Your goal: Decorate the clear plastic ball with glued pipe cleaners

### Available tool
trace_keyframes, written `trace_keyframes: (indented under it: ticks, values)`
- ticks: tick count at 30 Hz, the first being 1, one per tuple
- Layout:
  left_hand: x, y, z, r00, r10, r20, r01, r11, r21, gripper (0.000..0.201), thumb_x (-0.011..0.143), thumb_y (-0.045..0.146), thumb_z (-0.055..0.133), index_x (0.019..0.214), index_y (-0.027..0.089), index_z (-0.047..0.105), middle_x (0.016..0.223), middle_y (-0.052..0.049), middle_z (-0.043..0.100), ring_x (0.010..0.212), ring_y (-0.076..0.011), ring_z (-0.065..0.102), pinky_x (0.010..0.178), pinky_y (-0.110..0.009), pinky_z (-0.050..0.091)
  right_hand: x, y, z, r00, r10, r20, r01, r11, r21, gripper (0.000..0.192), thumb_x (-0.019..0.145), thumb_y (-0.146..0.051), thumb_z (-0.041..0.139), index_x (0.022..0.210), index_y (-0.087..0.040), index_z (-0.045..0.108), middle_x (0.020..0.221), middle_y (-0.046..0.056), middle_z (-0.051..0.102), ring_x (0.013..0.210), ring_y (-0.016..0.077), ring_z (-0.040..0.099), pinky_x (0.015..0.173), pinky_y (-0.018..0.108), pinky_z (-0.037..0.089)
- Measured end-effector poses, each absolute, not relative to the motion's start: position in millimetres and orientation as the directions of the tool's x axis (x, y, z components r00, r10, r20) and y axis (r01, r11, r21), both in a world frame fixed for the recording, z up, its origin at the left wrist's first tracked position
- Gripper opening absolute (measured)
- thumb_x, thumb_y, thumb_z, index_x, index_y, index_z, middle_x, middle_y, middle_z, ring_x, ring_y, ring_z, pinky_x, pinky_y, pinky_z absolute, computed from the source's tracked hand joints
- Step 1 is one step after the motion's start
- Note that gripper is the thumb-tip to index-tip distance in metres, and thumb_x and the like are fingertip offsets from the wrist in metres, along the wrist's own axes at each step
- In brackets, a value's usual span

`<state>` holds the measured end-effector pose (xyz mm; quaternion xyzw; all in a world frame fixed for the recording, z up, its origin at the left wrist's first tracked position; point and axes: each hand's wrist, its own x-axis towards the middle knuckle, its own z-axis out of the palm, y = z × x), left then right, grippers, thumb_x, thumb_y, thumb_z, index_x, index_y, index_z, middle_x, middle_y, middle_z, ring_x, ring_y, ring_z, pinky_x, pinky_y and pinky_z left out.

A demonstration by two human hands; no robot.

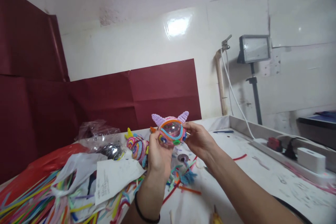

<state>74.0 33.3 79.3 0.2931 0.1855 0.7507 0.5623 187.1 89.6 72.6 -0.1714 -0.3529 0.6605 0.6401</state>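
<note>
Both my hands hold a colourful pipe-cleaner figure (172, 131) up above the table. It has two lilac pointed ears, a clear plastic dome edged in orange and light blue, and round coloured spirals below. My left hand (160, 154) supports it from the left and underneath, with the thumb at its side. Fingers of my right hand (198, 138) are closed at its right edge, just below the right ear. Behind my left hand lies another spiral-patterned pipe-cleaner piece (140, 148) with a yellow tip.
Loose pipe cleaners (34, 196) pile up at left, with a white paper sheet (115, 178) and a clear plastic bag (101, 136). Pipe-cleaner scraps (186, 176) lie below my hands. A blue pen (223, 132), a yellow-handled tool (216, 217) and a power strip (278, 155) are at right.
</note>
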Motion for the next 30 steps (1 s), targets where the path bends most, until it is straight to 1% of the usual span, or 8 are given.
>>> trace_keyframes:
  ticks: [2,5,9,15,18,21,26,30]
  values:
    - [74,34,79,-0.193,0.954,0.229,-0.739,-0.295,0.605,0.017,0.072,0.023,0.062,0.086,0.015,0.065,0.086,-0.005,0.070,0.074,-0.0160,0.062,0.066,-0.026,0.051,187,89,73,-0.116,0.967,0.228,-0.731,0.072,-0.679,0.009,0.057,-0.013,0.072,0.056,-0.017,0.065,0.061,-0.001,0.065,0.059,0.0114,0.055,0.055,0.025,0.044]
    - [74,35,78,-0.205,0.952,0.228,-0.744,-0.302,0.596,0.015,0.072,0.021,0.063,0.086,0.016,0.064,0.086,-0.004,0.068,0.075,-0.0156,0.061,0.066,-0.025,0.050,186,88,74,-0.118,0.966,0.228,-0.734,0.070,-0.676,0.008,0.053,-0.014,0.072,0.055,-0.018,0.066,0.059,-0.001,0.066,0.058,0.0120,0.054,0.054,0.026,0.043]
    - [74,37,77,-0.234,0.948,0.217,-0.716,-0.319,0.620,0.015,0.069,0.023,0.067,0.083,0.016,0.064,0.085,-0.004,0.067,0.074,-0.0152,0.060,0.059,-0.022,0.045,187,87,74,-0.126,0.963,0.239,-0.735,0.071,-0.674,0.009,0.052,-0.014,0.073,0.054,-0.018,0.065,0.057,-0.001,0.065,0.055,0.0118,0.052,0.054,0.027,0.042]
    - [73,37,77,-0.276,0.935,0.222,-0.696,-0.354,0.625,0.016,0.066,0.023,0.070,0.078,0.016,0.062,0.078,0.000,0.061,0.062,-0.0098,0.048,0.057,-0.022,0.044,186,86,74,-0.137,0.953,0.269,-0.727,0.088,-0.681,0.007,0.052,-0.015,0.073,0.055,-0.018,0.067,0.059,0.000,0.067,0.060,0.0131,0.056,0.059,0.027,0.045]
    - [73,35,78,-0.278,0.936,0.216,-0.696,-0.351,0.627,0.015,0.065,0.022,0.069,0.077,0.017,0.061,0.077,-0.001,0.062,0.063,-0.0109,0.050,0.057,-0.022,0.043,186,86,74,-0.141,0.946,0.291,-0.725,0.102,-0.682,0.007,0.052,-0.015,0.072,0.058,-0.018,0.069,0.062,0.001,0.069,0.061,0.0139,0.056,0.060,0.028,0.045]
    - [74,33,80,-0.285,0.932,0.223,-0.690,-0.361,0.627,0.014,0.064,0.022,0.067,0.075,0.016,0.060,0.074,0.000,0.061,0.063,-0.0110,0.050,0.058,-0.022,0.043,185,84,74,-0.145,0.939,0.312,-0.723,0.115,-0.682,0.007,0.052,-0.015,0.072,0.057,-0.018,0.068,0.060,0.000,0.067,0.059,0.0138,0.055,0.059,0.029,0.044]
    - [76,28,86,-0.273,0.934,0.231,-0.710,-0.357,0.607,0.012,0.062,0.020,0.064,0.073,0.016,0.059,0.072,-0.001,0.064,0.063,-0.0126,0.055,0.062,-0.025,0.047,183,82,74,-0.148,0.935,0.323,-0.720,0.122,-0.683,0.010,0.052,-0.014,0.075,0.057,-0.019,0.068,0.062,-0.002,0.067,0.062,0.0127,0.052,0.061,0.027,0.043]
    - [75,30,86,-0.296,0.936,0.193,-0.713,-0.351,0.607,0.010,0.063,0.019,0.063,0.071,0.017,0.057,0.069,-0.001,0.063,0.061,-0.0126,0.055,0.057,-0.023,0.043,182,83,73,-0.134,0.941,0.311,-0.722,0.122,-0.681,0.011,0.051,-0.014,0.076,0.055,-0.020,0.067,0.063,-0.001,0.067,0.064,0.0140,0.053,0.062,0.028,0.043]
